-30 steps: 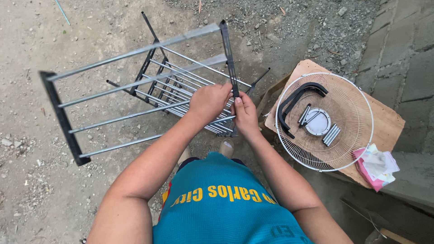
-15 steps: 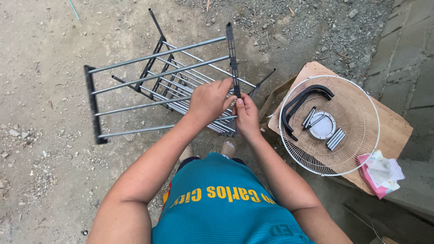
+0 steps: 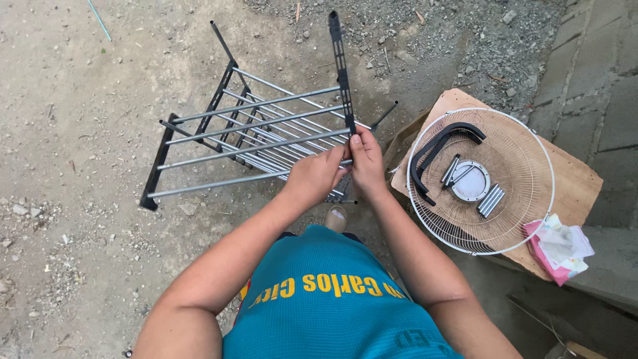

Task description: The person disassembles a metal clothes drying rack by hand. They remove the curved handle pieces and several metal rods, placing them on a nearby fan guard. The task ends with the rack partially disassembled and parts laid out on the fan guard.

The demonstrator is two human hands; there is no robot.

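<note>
Just past my teal shirt point(image 3: 319, 306), my left hand point(image 3: 318, 176) is curled around the near ends of the silver rods, and my right hand point(image 3: 367, 163), touching it on the right, pinches the black side bar point(image 3: 341, 66) with the thumb pressed flat on it. That bar runs straight away from my fingers; the metal rack point(image 3: 259, 143) spreads leftward, its rods lying left to right toward the far end bar point(image 3: 154, 174). To the right, apart, a white fan grille point(image 3: 525, 143) lies on cardboard point(image 3: 578, 179), holding a black curved bracket point(image 3: 442, 143). Gravel lies beyond.
</note>
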